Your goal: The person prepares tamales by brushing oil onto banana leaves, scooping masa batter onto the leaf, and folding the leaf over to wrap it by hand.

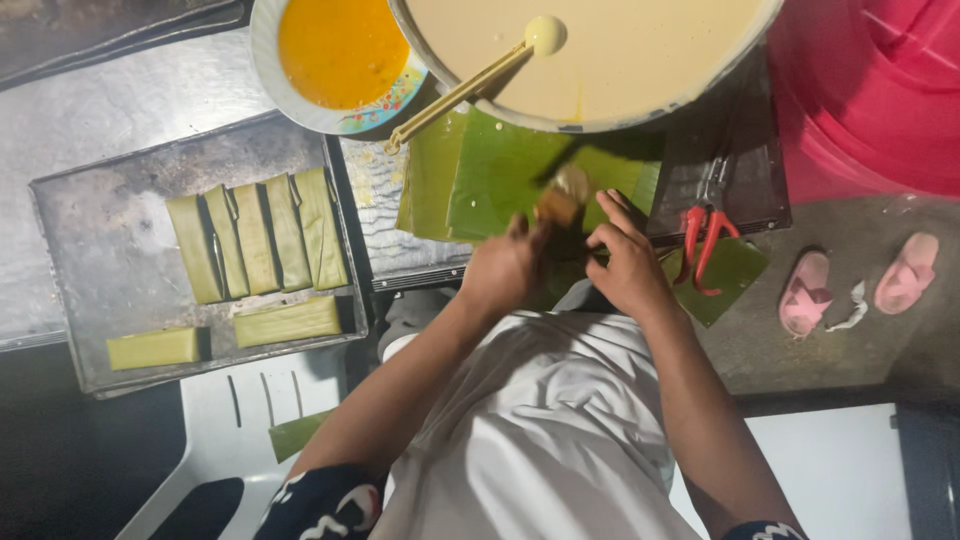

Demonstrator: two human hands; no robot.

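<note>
leaf [500, 175]: thin, floppy, tears easily, so pinch the edges
left hand [505, 268]: fingers curled on a small blurry wad [562, 195]
right hand [628, 262]: fingers half-closed, pressing the leaf

Green banana leaf [505, 170] flat on table; small brownish blurred piece [560, 200] upright above it.

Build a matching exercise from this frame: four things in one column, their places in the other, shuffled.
1. scissors
2. folded leaf parcels
3. ladle
4. pink sandals

A. on the metal tray
B. on the floor, far right
C. resting in the big basin of pale batter
D. on a leaf piece beside the right hand

Pairs: 1-D, 2-A, 3-C, 4-B
</note>
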